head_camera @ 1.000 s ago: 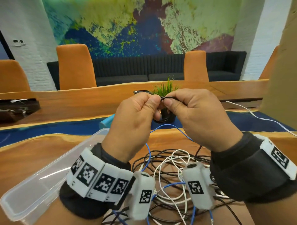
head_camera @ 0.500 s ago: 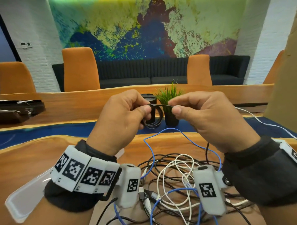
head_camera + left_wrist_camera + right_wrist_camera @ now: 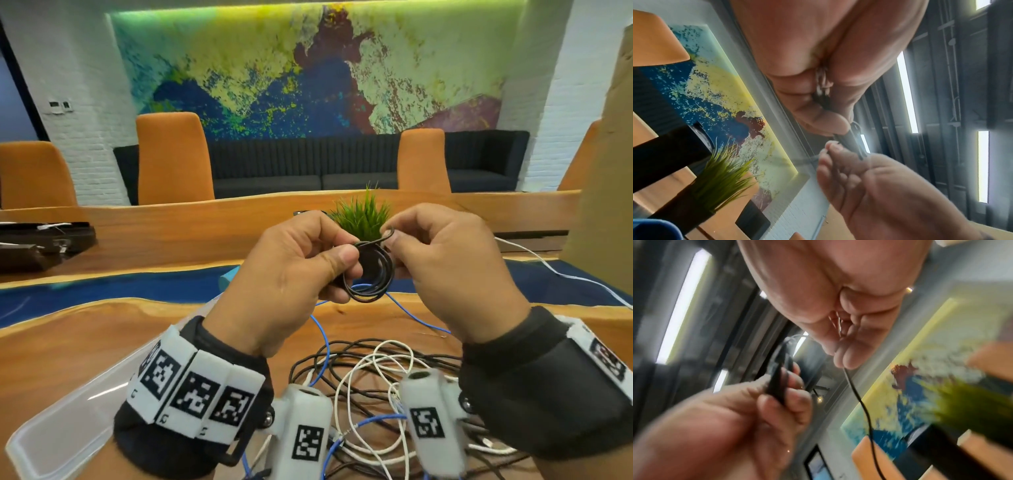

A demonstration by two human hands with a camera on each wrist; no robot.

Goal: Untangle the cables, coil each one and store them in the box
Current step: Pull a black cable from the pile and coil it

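A small coil of thin black cable (image 3: 371,274) hangs in the air between both hands, above the table. My left hand (image 3: 298,274) pinches the coil's left side between thumb and fingers. My right hand (image 3: 442,263) pinches the loose black strand (image 3: 385,236) at the coil's top; in the right wrist view that strand (image 3: 861,402) runs down from the fingertips. In the left wrist view the black coil (image 3: 851,141) sticks out of my left fist. A tangle of black, white and blue cables (image 3: 370,383) lies on the wooden table under my wrists. The clear plastic box (image 3: 68,421) sits at the lower left.
A potted green grass plant (image 3: 363,219) stands just behind the hands. A white cable (image 3: 555,270) trails off to the right over the blue strip of the table. Orange chairs and a dark sofa stand beyond the table. A brown cardboard surface (image 3: 609,154) fills the right edge.
The hands have drawn closer again and the coil now hangs as a full ring between them. My right hand has lifted the free strand up over the coil's top.
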